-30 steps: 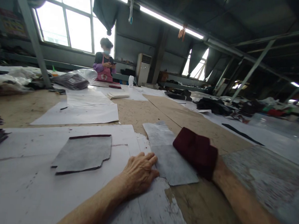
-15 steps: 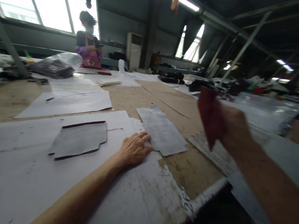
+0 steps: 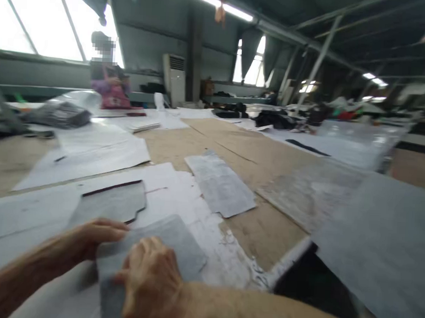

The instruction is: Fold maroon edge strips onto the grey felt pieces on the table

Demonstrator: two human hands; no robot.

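Note:
A grey sheet-like piece (image 3: 184,245), perhaps backed fabric, lies at a slant under my two hands near the front of the table. My left hand (image 3: 96,236) grips its upper left edge, with the thumb hidden. Across its middle reaches my right hand (image 3: 153,270), fingers curled onto the surface and thumb pointing left. Just behind my left hand is another grey piece (image 3: 114,199) with a dark red edge, partly covered by that hand. Further right lies a third grey piece (image 3: 220,183) with a notched near corner.
White paper (image 3: 161,175) covers part of the brown tabletop (image 3: 235,131). At right hangs a large pale sheet (image 3: 379,243) over the table's edge. Plastic-wrapped goods (image 3: 61,113) sit at the back left, where a person (image 3: 111,85) in a pink apron stands. Dark bundles (image 3: 275,119) lie further back.
My right hand has swung from the right, where it held a dark red piece, to the front centre. My left hand has drawn back left. A grey piece now lies under both.

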